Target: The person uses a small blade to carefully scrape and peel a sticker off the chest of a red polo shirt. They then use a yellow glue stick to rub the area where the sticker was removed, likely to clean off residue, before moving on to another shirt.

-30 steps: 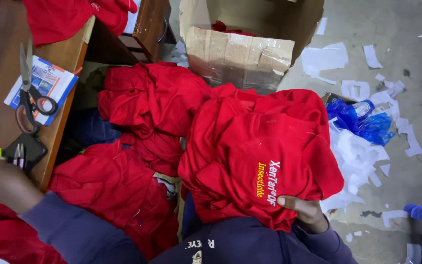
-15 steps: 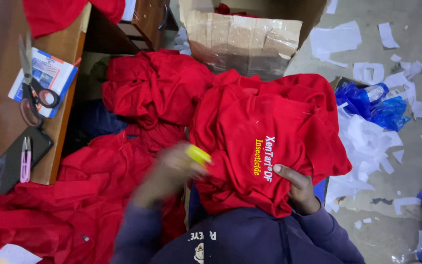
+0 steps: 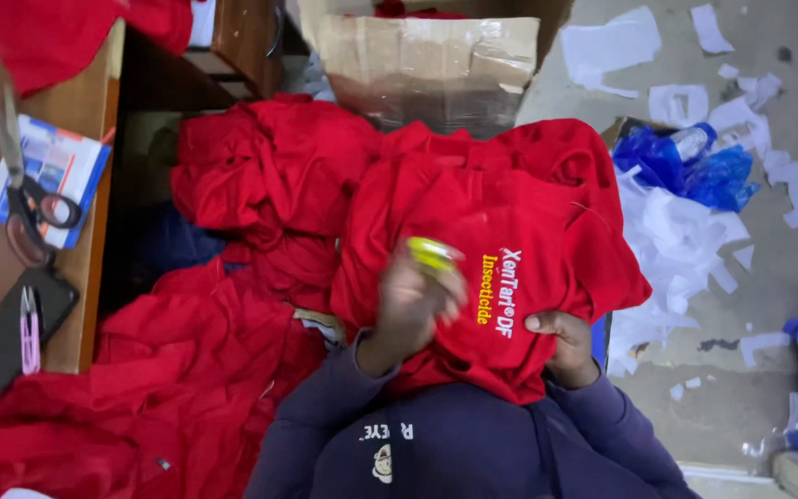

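The red shirt (image 3: 501, 268) lies spread over the person's lap, its yellow printed panel facing up. The left hand (image 3: 413, 300) is now over the shirt, just left of the print, clenched around a small yellow-green object (image 3: 431, 252) whose kind cannot be told; the hand is blurred with motion. One second ago this hand was out at the table edge on the left; half a second ago it was already crossing above the garment with the yellow item. The object has therefore been fetched from the table side and brought to the printed area, so work on the print appears to be at hand, in my judgement. The right hand (image 3: 561, 346) is grasping the lower edge of the shirt beside the print, pinning the cloth as in both earlier views.

Surroundings: a heap of further red garments (image 3: 260, 176) lies left of the lap. The wooden table (image 3: 76, 305) at far left carries scissors (image 3: 25, 199) on a blue printed packet (image 3: 53, 166), and a dark phone (image 3: 6, 333) with pink snips (image 3: 30, 328) lying on it. A cardboard box (image 3: 427, 60) stands ahead. A crumpled blue plastic bag (image 3: 685, 166) and white paper scraps (image 3: 676, 240) litter the floor (image 3: 787, 305) to the right.
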